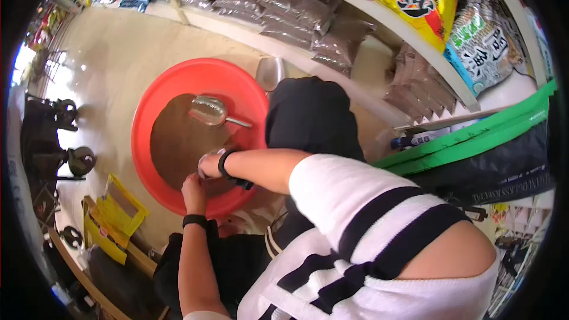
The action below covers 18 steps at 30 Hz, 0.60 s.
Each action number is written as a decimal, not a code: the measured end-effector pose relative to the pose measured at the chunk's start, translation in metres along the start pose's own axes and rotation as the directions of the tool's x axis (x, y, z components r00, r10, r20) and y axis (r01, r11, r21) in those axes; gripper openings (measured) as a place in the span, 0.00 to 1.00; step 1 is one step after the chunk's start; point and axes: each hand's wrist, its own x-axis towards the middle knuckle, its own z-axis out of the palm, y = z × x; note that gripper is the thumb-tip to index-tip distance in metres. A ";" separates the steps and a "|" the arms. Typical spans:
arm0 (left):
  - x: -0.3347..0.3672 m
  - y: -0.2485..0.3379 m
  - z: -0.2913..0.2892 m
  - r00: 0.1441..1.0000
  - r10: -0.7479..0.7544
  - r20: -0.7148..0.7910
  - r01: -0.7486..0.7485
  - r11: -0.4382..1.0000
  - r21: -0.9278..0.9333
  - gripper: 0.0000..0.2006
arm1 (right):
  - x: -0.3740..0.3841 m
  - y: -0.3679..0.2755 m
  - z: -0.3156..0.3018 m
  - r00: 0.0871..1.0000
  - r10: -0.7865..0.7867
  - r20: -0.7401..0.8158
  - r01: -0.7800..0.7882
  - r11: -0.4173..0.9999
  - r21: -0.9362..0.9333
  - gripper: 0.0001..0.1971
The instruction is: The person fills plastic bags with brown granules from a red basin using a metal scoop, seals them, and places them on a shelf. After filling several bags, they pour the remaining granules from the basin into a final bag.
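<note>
A wide red basin (140, 136) stands on the floor in front of me, with brown, fine-grained material (178, 127) spread inside it. On that material lies a metal scoop (208, 111), its handle pointing right. Over the basin's near part, my left hand (194, 191) and my right hand (208, 166) meet with fingers closed. Something pale and thin shows by the right fingers, but what the hands hold is too small and hidden to name. Dark bands circle both wrists.
A second metal scoop (271, 72) lies beyond the basin's right rim. Clear bags of brown material (296, 6) fill the low shelf, with a yellow bag (415, 3) farther right. Yellow packaging (121, 207) rests at left by a wooden frame. A green-and-black bag (474, 148) lies right.
</note>
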 end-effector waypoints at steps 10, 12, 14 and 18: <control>-0.010 -0.023 0.005 0.997 -0.057 -0.061 0.062 0.994 0.095 0.03 | 0.011 -0.015 -0.061 0.957 -0.235 -0.172 0.234 0.972 -0.027 0.13; -0.008 -0.022 0.006 0.999 -0.021 -0.031 0.025 0.991 0.132 0.03 | 0.002 -0.017 -0.061 0.969 -0.111 -0.223 0.119 0.993 0.022 0.16; -0.010 -0.018 0.008 0.999 -0.039 -0.030 0.043 0.989 0.140 0.03 | -0.009 -0.013 -0.064 0.963 -0.133 -0.234 0.115 0.989 -0.090 0.17; -0.007 -0.012 0.006 0.999 0.008 -0.039 -0.001 0.986 0.169 0.04 | -0.025 -0.010 -0.072 0.981 -0.151 -0.120 0.091 0.910 -0.404 0.13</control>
